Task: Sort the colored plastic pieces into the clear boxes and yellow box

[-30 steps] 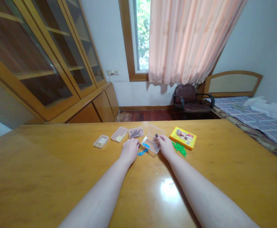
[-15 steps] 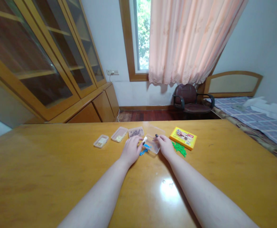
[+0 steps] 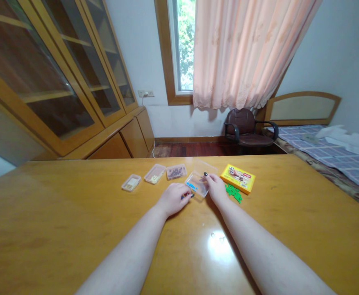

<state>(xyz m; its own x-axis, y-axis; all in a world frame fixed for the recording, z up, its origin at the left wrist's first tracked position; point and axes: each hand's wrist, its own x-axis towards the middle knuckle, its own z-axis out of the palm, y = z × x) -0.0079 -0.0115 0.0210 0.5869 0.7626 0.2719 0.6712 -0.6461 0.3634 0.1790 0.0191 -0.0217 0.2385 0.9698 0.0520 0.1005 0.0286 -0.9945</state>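
The left hand [image 3: 176, 198] had dropped from the box [image 3: 200, 187] to blue bits [image 3: 182, 198] on the desk [image 3: 105, 229], so some apparently remained outside; whether its fingers pinched any was unclear. The right hand [image 3: 215, 188] pinched the box's edge.

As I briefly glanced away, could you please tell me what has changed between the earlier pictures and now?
The left hand moved down from the left edge of the clear rectangular plastic box, now mostly covering the loose small blue pieces. The right hand, holding the box, shifted slightly right with it. The bright green plastic pieces and flat yellow cardboard box stayed put.
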